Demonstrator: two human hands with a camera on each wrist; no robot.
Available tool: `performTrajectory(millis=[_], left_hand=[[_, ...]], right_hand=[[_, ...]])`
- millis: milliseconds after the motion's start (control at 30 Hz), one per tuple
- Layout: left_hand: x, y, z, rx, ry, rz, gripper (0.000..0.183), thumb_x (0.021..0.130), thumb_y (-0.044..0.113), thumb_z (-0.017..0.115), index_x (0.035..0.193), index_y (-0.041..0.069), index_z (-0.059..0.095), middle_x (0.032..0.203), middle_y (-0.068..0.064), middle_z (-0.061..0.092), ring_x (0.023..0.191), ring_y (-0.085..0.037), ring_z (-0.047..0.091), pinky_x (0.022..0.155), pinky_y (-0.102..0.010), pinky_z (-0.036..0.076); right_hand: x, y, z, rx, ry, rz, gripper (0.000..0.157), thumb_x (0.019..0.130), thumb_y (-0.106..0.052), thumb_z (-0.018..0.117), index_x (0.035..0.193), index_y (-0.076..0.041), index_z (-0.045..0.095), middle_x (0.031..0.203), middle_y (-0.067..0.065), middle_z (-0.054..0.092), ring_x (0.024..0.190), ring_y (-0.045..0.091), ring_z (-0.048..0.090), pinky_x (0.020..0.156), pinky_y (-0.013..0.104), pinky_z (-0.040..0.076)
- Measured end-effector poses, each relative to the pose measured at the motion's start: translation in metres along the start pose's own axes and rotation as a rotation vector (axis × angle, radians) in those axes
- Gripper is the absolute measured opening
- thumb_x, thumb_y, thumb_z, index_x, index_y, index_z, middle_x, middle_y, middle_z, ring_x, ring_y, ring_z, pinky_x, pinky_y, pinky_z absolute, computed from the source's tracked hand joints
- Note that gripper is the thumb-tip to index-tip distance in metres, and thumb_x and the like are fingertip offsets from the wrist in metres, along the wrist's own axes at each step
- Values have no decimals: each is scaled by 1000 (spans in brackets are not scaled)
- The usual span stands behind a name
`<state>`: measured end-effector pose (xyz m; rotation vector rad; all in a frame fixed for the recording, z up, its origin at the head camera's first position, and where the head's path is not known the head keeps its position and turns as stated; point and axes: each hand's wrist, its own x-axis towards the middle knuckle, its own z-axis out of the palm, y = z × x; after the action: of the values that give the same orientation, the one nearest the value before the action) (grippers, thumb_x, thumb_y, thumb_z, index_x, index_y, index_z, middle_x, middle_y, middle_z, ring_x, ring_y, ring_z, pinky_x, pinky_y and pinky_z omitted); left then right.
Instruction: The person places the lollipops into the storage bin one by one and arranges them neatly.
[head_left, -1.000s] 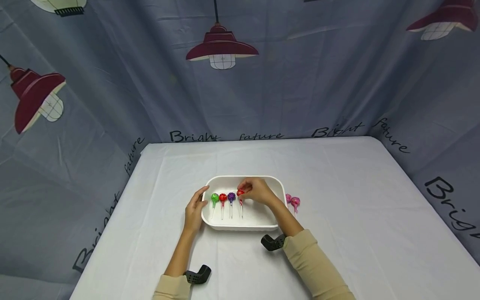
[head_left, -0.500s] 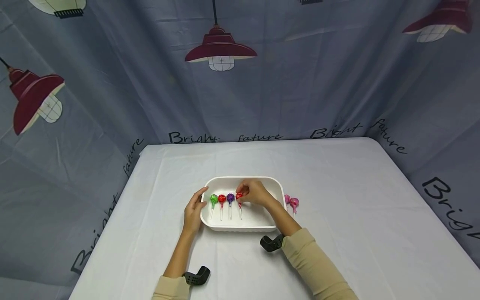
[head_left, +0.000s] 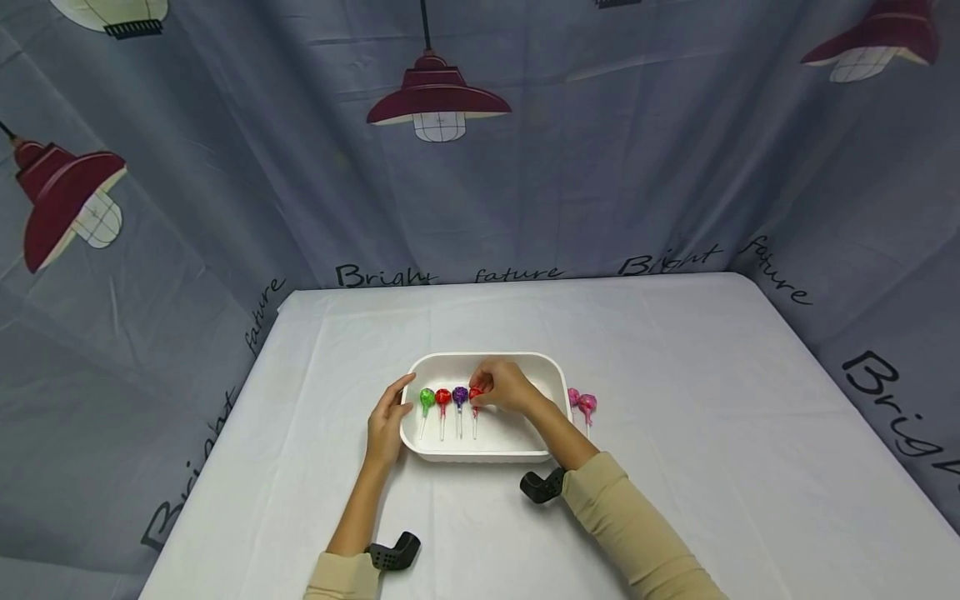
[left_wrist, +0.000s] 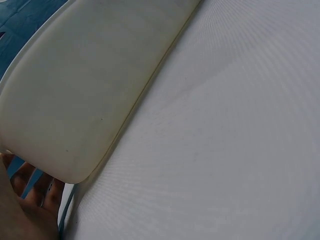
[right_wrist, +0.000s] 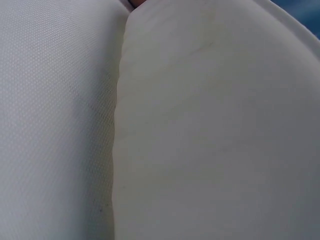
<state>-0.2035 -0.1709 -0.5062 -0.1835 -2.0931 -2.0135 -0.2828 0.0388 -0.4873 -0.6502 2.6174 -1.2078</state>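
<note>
Red lollipop (head_left: pixel 474 392), pinched in right fingers (head_left: pixel 485 374), just scooted nearer the purple one (head_left: pixel 461 395), tighter spacing imo; left fingers (head_left: pixel 398 387) relaxed against tray (head_left: pixel 517 437).

Before me I observed a white-clothed table (head_left: pixel 735 467), with a creased grey-blue curtain (head_left: pixel 585 183) standing behind it and along both sides. On that fabric I recorded a printed dark-red lamp (head_left: pixel 439 92) hanging upright near the middle, a tilted lamp (head_left: pixel 67 187) at left, a cropped lamp (head_left: pixel 873 40) at upper right, and a pale shade (head_left: pixel 108 10) cut off at the top left of my view. I further noted black lettering (head_left: pixel 347 276), reading "Bright" and "fature", along the curtain's lower part.
</note>
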Motion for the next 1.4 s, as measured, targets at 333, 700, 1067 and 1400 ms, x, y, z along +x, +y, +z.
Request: performTrajectory(millis=[333,700,1067,1400], left_hand=[[0,-1,0,4,2,10,43,87,-9,39,129,-7,47,140,-22,37,135,-36,22,109,-17,21],[0,0,-1,24,2,0,43,87,-9,40,129,-6,47,140,-20,39,135,-35,23,109,-18,21],[6,-28,-5,-1,17,17,44,88,-8,41,128,4,53,138,-11,44,135,-29,25,109,-17,22],[5,-23,-3,20,18,2,44,87,-4,40,129,4,52,140,-11,42,135,-27,25,108,-15,22]], right_hand=[[0,0,0,-11,0,16,23,67,-2,79,85,-3,65,79,3,63,68,11,55,61,17,51],[-1,-1,-2,-18,2,27,23,69,-4,78,88,-2,65,81,4,64,70,12,57,63,18,52],[-7,1,-7,-27,35,-20,27,68,-4,79,92,-1,65,83,7,64,76,19,60,67,20,52],[-21,-6,-16,-16,86,-78,28,71,-7,78,96,-3,66,85,8,64,75,19,59,67,24,52]])
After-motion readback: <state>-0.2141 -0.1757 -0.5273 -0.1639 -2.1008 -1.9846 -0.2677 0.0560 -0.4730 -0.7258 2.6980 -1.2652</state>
